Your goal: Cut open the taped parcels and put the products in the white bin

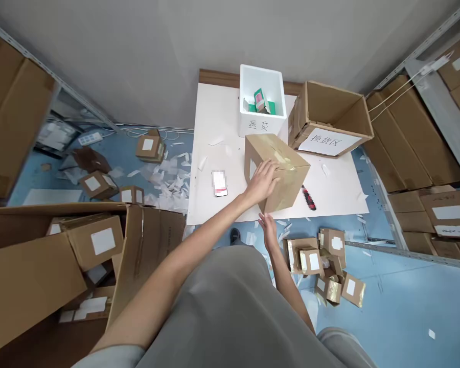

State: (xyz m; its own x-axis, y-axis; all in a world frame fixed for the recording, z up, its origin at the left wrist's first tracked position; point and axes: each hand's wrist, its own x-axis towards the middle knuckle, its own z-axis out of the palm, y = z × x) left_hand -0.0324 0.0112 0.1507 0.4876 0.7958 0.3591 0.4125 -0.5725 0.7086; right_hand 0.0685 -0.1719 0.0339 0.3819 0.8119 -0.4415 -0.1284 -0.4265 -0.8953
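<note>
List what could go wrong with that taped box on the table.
1. The taped box is near the front edge of the table, so it could slip off if the left hand on top or the right hand by its lower corner shifts.
2. The red-and-black tool lies close beside it and might get knocked.

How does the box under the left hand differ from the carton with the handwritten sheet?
The box is closed and taped, while the carton is open-topped. The left hand rests on the box; no hand touches the carton. The carton bears a handwritten white sheet on its front; the box shows a smaller white label. Both are brown cardboard.
</note>
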